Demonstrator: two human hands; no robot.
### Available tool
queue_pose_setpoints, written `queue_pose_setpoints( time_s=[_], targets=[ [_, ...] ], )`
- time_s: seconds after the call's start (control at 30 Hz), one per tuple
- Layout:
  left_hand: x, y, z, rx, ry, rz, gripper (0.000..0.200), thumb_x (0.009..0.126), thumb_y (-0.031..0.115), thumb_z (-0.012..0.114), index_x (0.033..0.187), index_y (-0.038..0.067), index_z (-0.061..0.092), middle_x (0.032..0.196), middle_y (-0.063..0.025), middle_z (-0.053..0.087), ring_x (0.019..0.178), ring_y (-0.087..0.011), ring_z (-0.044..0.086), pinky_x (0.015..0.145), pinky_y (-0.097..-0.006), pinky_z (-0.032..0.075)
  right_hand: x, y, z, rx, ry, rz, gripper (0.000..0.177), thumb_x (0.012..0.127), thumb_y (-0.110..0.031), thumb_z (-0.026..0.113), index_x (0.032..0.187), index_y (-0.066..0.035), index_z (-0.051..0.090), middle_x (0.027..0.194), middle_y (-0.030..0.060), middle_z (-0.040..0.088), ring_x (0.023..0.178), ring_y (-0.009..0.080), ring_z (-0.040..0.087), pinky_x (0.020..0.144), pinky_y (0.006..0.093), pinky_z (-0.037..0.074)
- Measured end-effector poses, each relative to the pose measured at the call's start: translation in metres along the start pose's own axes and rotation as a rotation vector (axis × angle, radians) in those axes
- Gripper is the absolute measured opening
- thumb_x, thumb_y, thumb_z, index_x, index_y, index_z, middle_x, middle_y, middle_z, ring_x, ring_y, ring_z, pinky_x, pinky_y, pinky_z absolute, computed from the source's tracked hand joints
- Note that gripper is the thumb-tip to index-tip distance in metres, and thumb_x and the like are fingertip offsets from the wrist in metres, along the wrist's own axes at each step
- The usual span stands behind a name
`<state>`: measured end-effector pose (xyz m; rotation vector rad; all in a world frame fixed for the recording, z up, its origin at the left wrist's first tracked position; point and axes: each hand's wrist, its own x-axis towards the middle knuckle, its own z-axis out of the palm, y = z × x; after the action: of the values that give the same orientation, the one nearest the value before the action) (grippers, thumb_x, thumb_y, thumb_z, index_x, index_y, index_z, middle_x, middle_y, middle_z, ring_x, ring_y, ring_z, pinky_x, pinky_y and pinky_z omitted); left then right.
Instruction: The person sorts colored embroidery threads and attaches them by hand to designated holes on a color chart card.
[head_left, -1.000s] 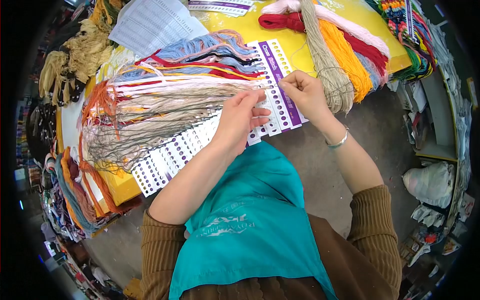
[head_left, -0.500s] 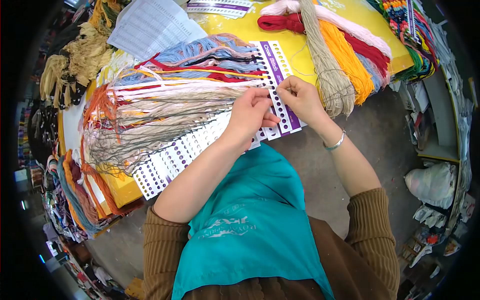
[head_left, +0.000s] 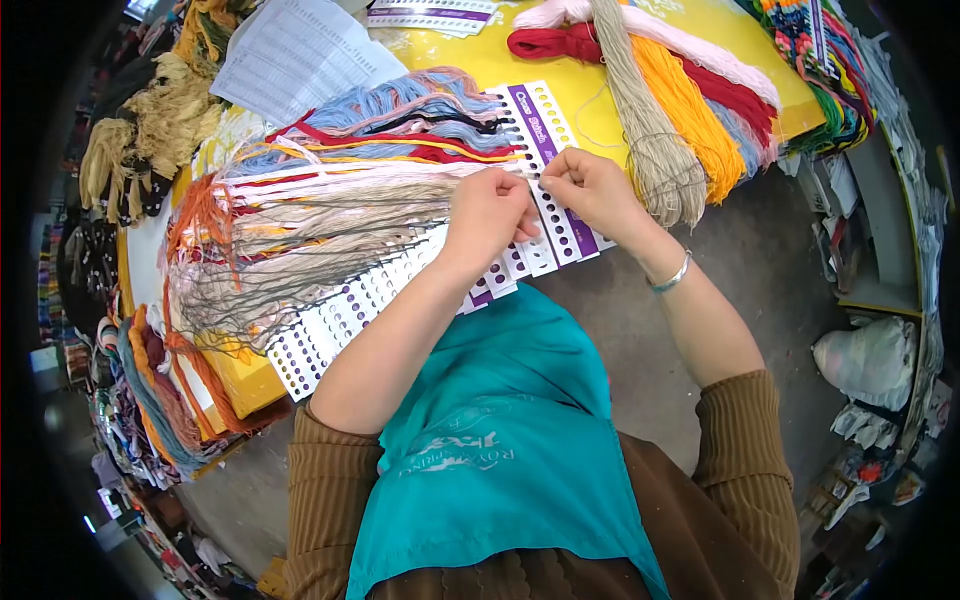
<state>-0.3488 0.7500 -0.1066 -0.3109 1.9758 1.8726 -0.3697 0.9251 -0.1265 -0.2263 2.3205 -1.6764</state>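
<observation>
My left hand (head_left: 490, 215) is closed above a stack of punched white cards (head_left: 345, 318), its thumb and forefinger pinched at a card's row of holes. Close by on the right, my right hand (head_left: 592, 195) pinches over the purple-striped thread card (head_left: 541, 140) printed "Cross Stitch". A short pale bit of thread (head_left: 531, 176) shows between the fingertips; its ends are hidden. Strands of blue, red, yellow, white and beige embroidery thread (head_left: 350, 200) fan leftward from the card holes, the upper ones knotted there. Some holes lie under my left hand.
Hanks of beige (head_left: 655, 150), orange (head_left: 690, 125) and red thread lie at the table's right edge. A printed chart sheet (head_left: 305, 60) rests at the back left of the yellow table (head_left: 440, 50). More thread bundles hang at the left (head_left: 150, 120). A stuffed bag (head_left: 865, 360) sits at far right.
My left hand has moved slightly left, its fingers more curled. My right hand has shifted a little up and left, still pinching. The view has shifted slightly.
</observation>
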Motion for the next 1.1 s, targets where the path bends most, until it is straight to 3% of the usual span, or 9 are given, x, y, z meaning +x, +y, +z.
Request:
queue_pose_setpoints(
  time_s=[0.23,0.4,0.63,0.77,0.87,0.93,1.03,1.07,1.1],
  targets=[
    [-0.011,0.006,-0.011,-0.139,-0.186,0.014,0.016,0.090,0.019,0.060,0.089,0.005,0.064,0.071,-0.0022,0.063,0.055,-0.0090,0.061,0.046,-0.0206,0.044,0.006,-0.014,0.000,-0.381,-0.024,-0.019,0.024,0.083,-0.026,0.070,0.089,-0.004,0.062,0.068,0.0043,0.059,0.061,0.0129,0.054,0.055,0.0317,0.044],
    [0.000,0.000,-0.005,-0.321,-0.185,-0.069,0.027,0.094,0.025,0.052,0.088,0.002,0.066,0.068,-0.0106,0.067,0.044,-0.0123,0.058,0.038,-0.0233,0.043,0.015,-0.007,0.000,0.095,-0.036,0.095,0.023,0.096,-0.025,0.054,0.094,-0.003,0.060,0.071,0.0011,0.059,0.058,0.0061,0.044,0.053,0.0227,0.038],
    [0.021,-0.006,-0.001,0.570,-0.068,0.459,0.020,0.088,0.017,0.055,0.076,0.004,0.063,0.063,-0.0077,0.064,0.051,-0.0141,0.062,0.042,-0.0270,0.045,0.011,-0.019,0.005,0.185,-0.127,0.141,0.024,0.097,-0.028,0.055,0.106,-0.006,0.055,0.073,-0.0038,0.052,0.060,0.0009,0.041,0.049,0.0175,0.028],
    [0.018,0.009,-0.023,-0.703,-0.200,-0.323,0.020,0.084,0.015,0.056,0.064,0.013,0.052,0.055,0.0013,0.048,0.042,-0.0106,0.044,0.037,-0.0235,0.030,0.010,-0.040,0.002,0.057,-0.151,0.222,0.019,0.095,-0.022,0.055,0.106,-0.007,0.054,0.067,-0.0024,0.053,0.052,0.0017,0.038,0.045,0.0180,0.025],
    [-0.007,0.024,-0.091,-0.886,-0.363,-0.266,0.023,0.083,0.016,0.055,0.061,0.014,0.047,0.053,0.0032,0.042,0.041,-0.0076,0.035,0.036,-0.0227,0.026,0.012,-0.041,0.005,-0.067,-0.143,0.236,0.019,0.089,-0.013,0.055,0.107,-0.009,0.053,0.061,-0.0022,0.051,0.047,0.0026,0.035,0.042,0.0188,0.023],
    [-0.022,0.031,-0.156,-0.829,-0.248,-0.119,0.026,0.083,0.017,0.056,0.060,0.015,0.043,0.052,0.0044,0.037,0.041,-0.0057,0.029,0.036,-0.0215,0.023,0.011,-0.048,0.006,-0.114,-0.154,0.269,0.020,0.087,-0.012,0.055,0.107,-0.009,0.052,0.061,-0.0017,0.051,0.047,0.0026,0.036,0.042,0.0187,0.024],
    [-0.043,0.050,-0.264,-0.794,0.249,0.112,0.031,0.083,0.013,0.055,0.055,0.015,0.042,0.049,0.0035,0.042,0.039,-0.0080,0.036,0.036,-0.0227,0.027,0.016,-0.043,0.005,-0.112,-0.160,0.273,0.020,0.087,-0.011,0.055,0.106,-0.009,0.052,0.059,-0.0017,0.052,0.044,0.0028,0.036,0.040,0.0186,0.023],
    [-0.035,0.025,-0.324,-0.738,0.140,0.433,0.021,0.087,0.017,0.058,0.068,0.009,0.054,0.064,-0.0041,0.057,0.054,-0.0129,0.053,0.047,-0.0231,0.040,0.017,-0.042,0.005,-0.113,-0.158,0.286,0.020,0.087,-0.011,0.056,0.106,-0.010,0.052,0.059,-0.0018,0.052,0.043,0.0028,0.036,0.040,0.0186,0.023],
    [-0.046,0.024,-0.362,-0.758,0.332,0.486,0.015,0.089,0.019,0.059,0.084,0.005,0.057,0.079,-0.0086,0.061,0.068,-0.0162,0.057,0.058,-0.0253,0.045,0.018,-0.038,0.004,-0.107,-0.150,0.273,0.019,0.087,-0.011,0.056,0.106,-0.010,0.052,0.058,-0.0019,0.052,0.042,0.0028,0.035,0.039,0.0184,0.023]
  ],
)
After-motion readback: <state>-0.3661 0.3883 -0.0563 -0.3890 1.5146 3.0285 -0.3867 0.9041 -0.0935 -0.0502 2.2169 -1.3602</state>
